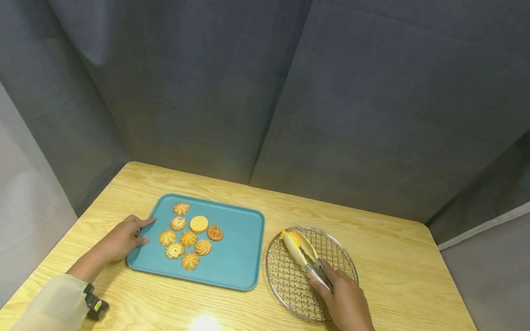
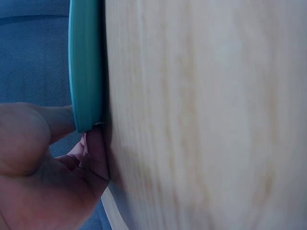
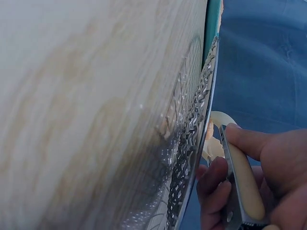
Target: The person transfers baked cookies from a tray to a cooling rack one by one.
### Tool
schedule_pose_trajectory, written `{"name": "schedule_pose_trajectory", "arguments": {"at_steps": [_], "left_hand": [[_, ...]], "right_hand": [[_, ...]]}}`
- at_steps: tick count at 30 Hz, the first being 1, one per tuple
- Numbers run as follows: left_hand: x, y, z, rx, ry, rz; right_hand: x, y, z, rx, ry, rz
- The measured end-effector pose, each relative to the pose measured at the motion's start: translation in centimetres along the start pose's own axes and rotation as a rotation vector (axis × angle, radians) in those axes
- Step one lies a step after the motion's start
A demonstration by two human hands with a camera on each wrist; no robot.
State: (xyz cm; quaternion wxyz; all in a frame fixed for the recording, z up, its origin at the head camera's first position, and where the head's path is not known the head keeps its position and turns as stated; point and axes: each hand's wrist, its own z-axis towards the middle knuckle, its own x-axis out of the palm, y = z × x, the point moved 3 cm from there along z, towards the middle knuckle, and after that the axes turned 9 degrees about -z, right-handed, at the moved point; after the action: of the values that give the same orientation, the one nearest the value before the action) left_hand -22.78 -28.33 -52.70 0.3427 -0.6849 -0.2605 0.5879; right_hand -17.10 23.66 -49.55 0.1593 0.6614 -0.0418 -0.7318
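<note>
Grey curtains (image 1: 367, 116) back the bench (image 1: 401, 280); my left hand (image 1: 121, 240) pinches the left edge of the blue tray (image 1: 234, 256) bearing cookies (image 1: 188, 239), my right hand (image 1: 347, 302) grips tongs (image 1: 293, 250) over the round wire rack (image 1: 284, 281).

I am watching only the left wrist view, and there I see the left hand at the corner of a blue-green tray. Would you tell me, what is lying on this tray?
Observer: Nine cookies lie on the tray, one of them pretzel-shaped.

Operator: Thank you. The right hand is outside my picture. Is it holding some tool?

Observer: Yes, it holds a pair of tongs with cream-coloured heads and metal handles.

Operator: I understand. And over which thing are the heads of the tongs?

Observer: In the head view they are over a round wire rack, though I cannot tell whether they touch it.
</note>
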Motion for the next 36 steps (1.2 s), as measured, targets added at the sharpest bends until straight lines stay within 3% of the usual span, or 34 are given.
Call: {"name": "schedule_pose_trajectory", "arguments": {"at_steps": [27, 36], "left_hand": [[0.0, 0.0, 0.0, 0.010, -0.002, -0.009], [0.1, 0.1, 0.0, 0.010, 0.002, -0.002]], "right_hand": [[-0.4, -0.2, 0.0, 0.055, 0.038, -0.005], [-0.8, 0.9, 0.2, 0.016, 0.002, -0.016]]}}
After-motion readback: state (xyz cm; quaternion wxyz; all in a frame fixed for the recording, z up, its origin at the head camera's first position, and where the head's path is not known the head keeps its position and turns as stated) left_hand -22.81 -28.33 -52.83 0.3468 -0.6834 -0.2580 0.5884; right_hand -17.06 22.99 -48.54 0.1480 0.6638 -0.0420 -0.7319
